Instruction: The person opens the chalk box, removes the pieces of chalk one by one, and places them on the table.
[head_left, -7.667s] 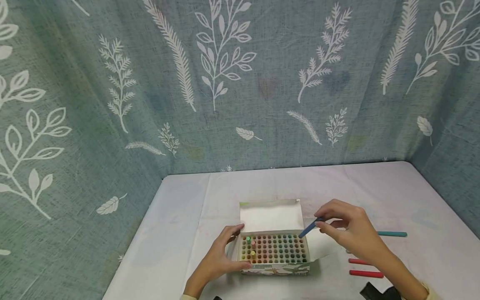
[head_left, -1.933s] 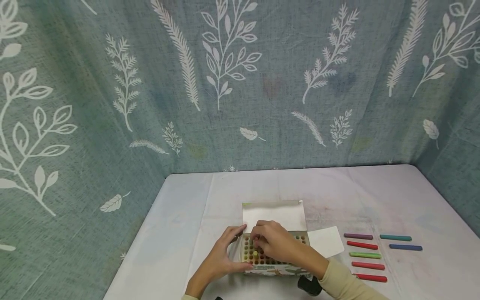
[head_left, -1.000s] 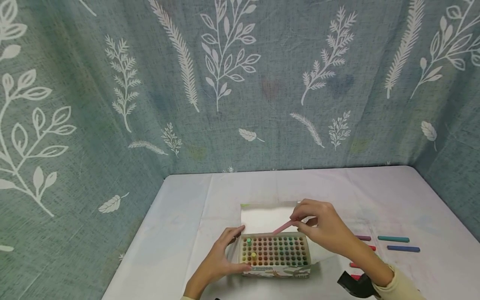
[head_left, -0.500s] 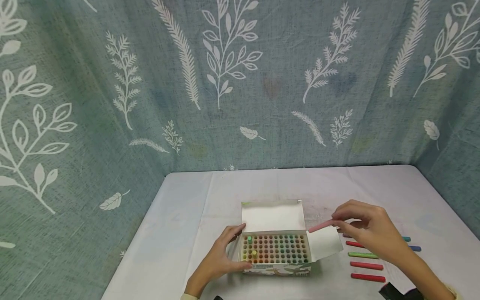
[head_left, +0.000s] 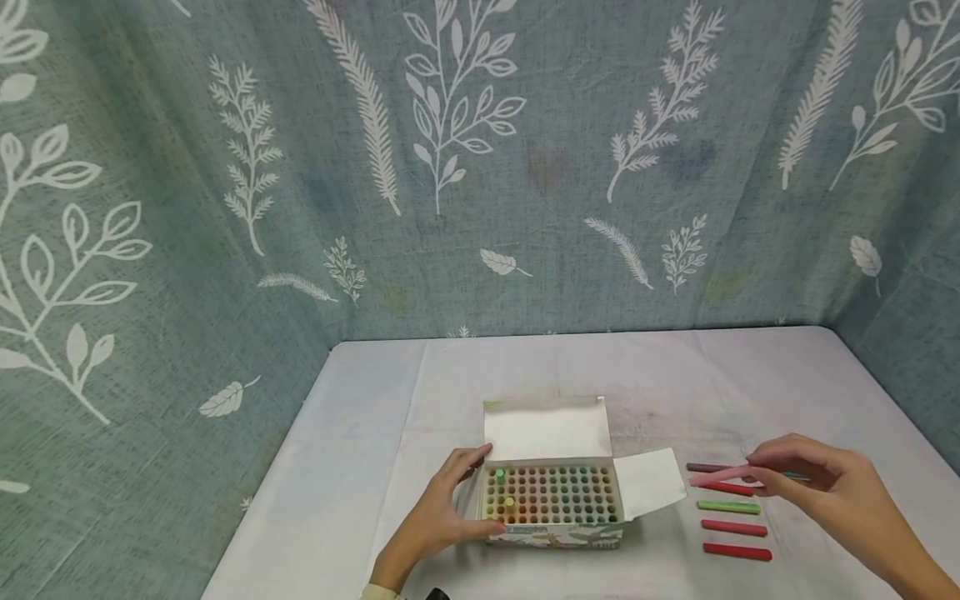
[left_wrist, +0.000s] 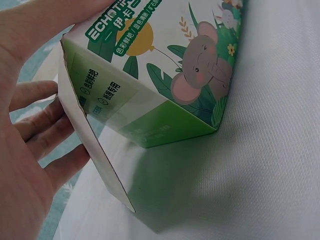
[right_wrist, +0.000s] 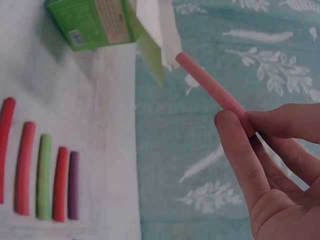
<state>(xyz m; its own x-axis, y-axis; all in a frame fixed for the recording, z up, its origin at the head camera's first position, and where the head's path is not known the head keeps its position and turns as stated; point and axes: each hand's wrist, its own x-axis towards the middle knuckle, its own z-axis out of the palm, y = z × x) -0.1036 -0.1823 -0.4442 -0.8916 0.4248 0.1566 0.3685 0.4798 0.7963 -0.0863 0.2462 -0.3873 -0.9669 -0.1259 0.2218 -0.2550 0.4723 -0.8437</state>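
In the head view, my right hand (head_left: pixel 840 483) pinches a pink chalk stick (head_left: pixel 718 477) between thumb and fingers, above the far end of a column of chalks. The right wrist view shows the same pink stick angled out from my fingertips. My left hand (head_left: pixel 438 512) holds the left end of the chalk box (head_left: pixel 555 537), thumb at the front and fingers at the back. In the left wrist view, several fingers lie against a box flap (left_wrist: pixel 92 142). A green chalk (head_left: pixel 500 476) and a yellow chalk (head_left: pixel 510 502) stand in the holed insert.
Right of the box lie purple (head_left: pixel 705 467), red (head_left: pixel 738 489), light green (head_left: pixel 727 507), rose (head_left: pixel 735 528) and deep red (head_left: pixel 737 552) chalks. A teal chalk (head_left: pixel 797 476) is partly behind my right hand. The box's lid (head_left: pixel 547 429) and right flap (head_left: pixel 651 483) stand open.
My right hand first laid down a blue chalk, then drew the pink chalk from the box and carried it right over the column. The left hand stays on the box.
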